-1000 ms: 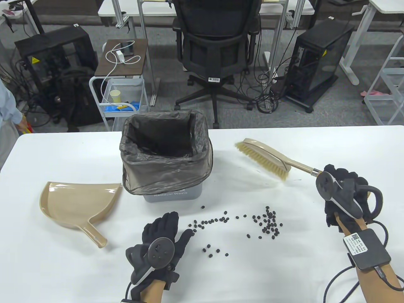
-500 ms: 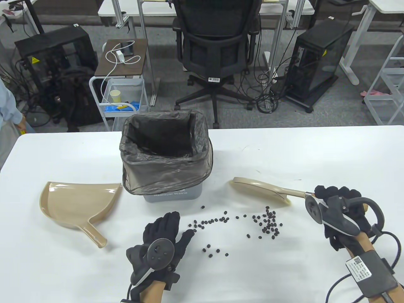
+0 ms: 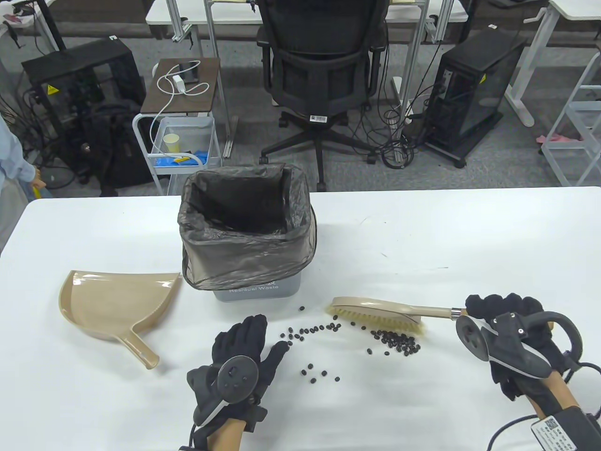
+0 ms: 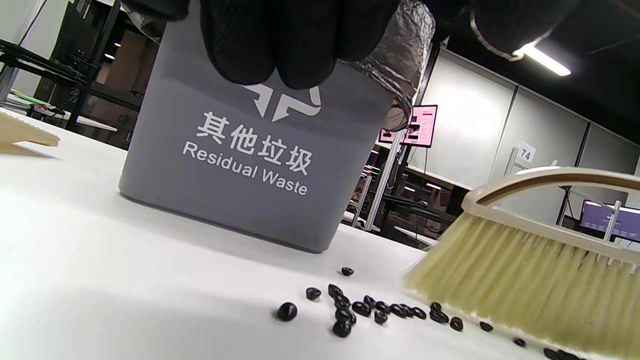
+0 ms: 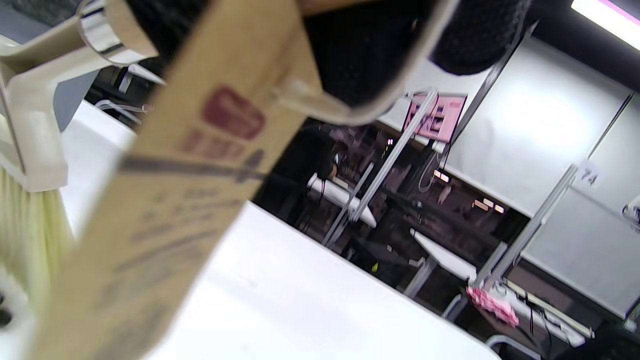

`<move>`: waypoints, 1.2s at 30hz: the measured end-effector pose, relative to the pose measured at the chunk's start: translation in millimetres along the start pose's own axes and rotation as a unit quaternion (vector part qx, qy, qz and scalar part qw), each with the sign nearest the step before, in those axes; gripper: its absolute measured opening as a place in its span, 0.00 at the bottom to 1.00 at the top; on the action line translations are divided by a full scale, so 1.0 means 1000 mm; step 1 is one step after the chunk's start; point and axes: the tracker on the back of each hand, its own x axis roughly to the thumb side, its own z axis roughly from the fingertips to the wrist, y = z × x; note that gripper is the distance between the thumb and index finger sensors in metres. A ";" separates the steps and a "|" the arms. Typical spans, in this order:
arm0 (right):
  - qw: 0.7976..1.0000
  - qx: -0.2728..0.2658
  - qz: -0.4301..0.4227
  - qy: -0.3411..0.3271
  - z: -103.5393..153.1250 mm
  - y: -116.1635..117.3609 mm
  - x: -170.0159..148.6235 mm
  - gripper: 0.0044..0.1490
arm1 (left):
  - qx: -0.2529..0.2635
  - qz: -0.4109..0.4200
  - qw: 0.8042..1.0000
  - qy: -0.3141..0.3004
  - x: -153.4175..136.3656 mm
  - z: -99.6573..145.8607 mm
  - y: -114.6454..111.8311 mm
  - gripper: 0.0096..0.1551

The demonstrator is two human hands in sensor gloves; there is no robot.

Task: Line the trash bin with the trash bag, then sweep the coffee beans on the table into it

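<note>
The grey bin (image 3: 256,290) marked "Residual Waste" (image 4: 250,170) stands mid-table, lined with a dark trash bag (image 3: 244,225). Coffee beans (image 3: 396,342) lie scattered in front of it, also low in the left wrist view (image 4: 350,310). My right hand (image 3: 509,324) grips the handle of a beige brush (image 3: 375,314), whose bristles (image 4: 525,280) rest on the table just behind the right-hand heap of beans. My left hand (image 3: 251,345) lies flat on the table, fingers straight, left of the beans. A beige dustpan (image 3: 117,305) lies at the left.
The white table (image 3: 422,225) ends at a far edge behind the bin. Beyond it stand an office chair (image 3: 319,70), a small white cart (image 3: 183,145) and computer towers. A person's sleeve (image 3: 11,164) shows at the left edge.
My right hand has brought the brush down from the far right of the table to the beans and pulled it toward me, crowding the right-hand beans into a tighter heap. The left hand has not moved.
</note>
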 end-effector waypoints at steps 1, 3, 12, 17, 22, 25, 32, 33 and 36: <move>1.000 -0.015 0.003 0.001 0.000 -0.001 0.001 0.35 | 0.001 0.001 1.000 0.001 0.000 0.000 0.000 0.43; 0.999 -0.045 0.006 -0.003 -0.003 -0.002 0.006 0.35 | 0.001 0.003 1.000 0.003 -0.001 0.000 0.001 0.43; 0.994 -0.100 0.021 -0.049 -0.036 0.008 0.066 0.35 | 0.008 0.011 1.000 0.010 -0.005 0.000 0.005 0.43; 0.991 -0.098 0.015 -0.085 -0.046 0.011 0.088 0.34 | 0.014 0.018 1.000 0.019 -0.011 0.000 0.007 0.43; 0.991 -0.095 -0.002 -0.095 -0.036 0.002 0.075 0.34 | 0.021 0.021 0.999 0.023 -0.014 0.001 0.012 0.43; 0.991 -0.092 -0.002 -0.098 -0.028 -0.001 0.065 0.33 | 0.028 0.018 0.999 0.021 -0.012 0.002 0.014 0.44; 0.991 -0.116 -0.025 -0.056 -0.018 -0.021 0.034 0.34 | 0.036 0.024 0.999 0.027 -0.015 0.003 0.017 0.44; 0.991 -0.109 -0.048 -0.053 -0.019 -0.026 0.030 0.34 | 0.040 0.027 0.998 0.029 -0.016 0.003 0.018 0.44; 0.991 -0.060 -0.102 -0.056 -0.022 -0.038 0.027 0.34 | 0.055 0.033 0.997 0.034 -0.018 0.005 0.022 0.45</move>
